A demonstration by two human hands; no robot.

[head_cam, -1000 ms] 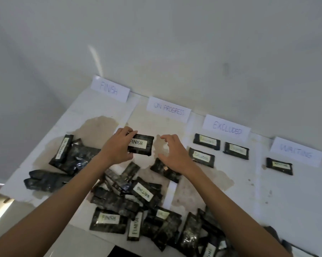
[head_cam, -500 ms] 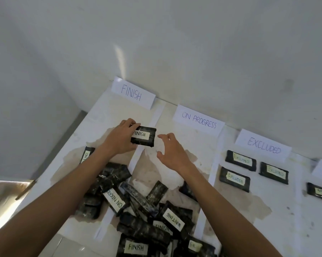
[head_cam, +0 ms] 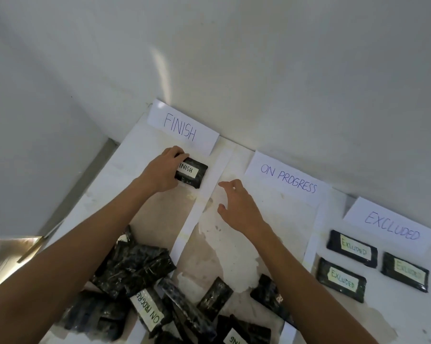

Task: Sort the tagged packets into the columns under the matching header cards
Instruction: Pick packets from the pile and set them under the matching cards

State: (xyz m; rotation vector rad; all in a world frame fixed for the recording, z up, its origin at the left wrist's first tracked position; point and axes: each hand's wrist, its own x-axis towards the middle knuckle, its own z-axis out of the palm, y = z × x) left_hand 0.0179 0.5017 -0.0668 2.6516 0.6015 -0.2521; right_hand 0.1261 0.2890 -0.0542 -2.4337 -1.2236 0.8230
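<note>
My left hand grips a black packet tagged FINISH by its left end, low over the table just below the FINISH header card. My right hand hovers with fingers relaxed and holds nothing, over the column under the ON PROGRESS card. Three packets tagged EXCLUDED lie under the EXCLUDED card. A heap of unsorted black packets sits near me, one tagged ON PROGRESS.
White paper strips divide the table into columns. A white wall stands right behind the header cards. The table's left edge drops to a grey floor. A wooden surface shows at the far left.
My left hand has carried the FINISH packet further away and left, to just below the FINISH card. My right hand has followed, still holding nothing. The view has shifted left.
</note>
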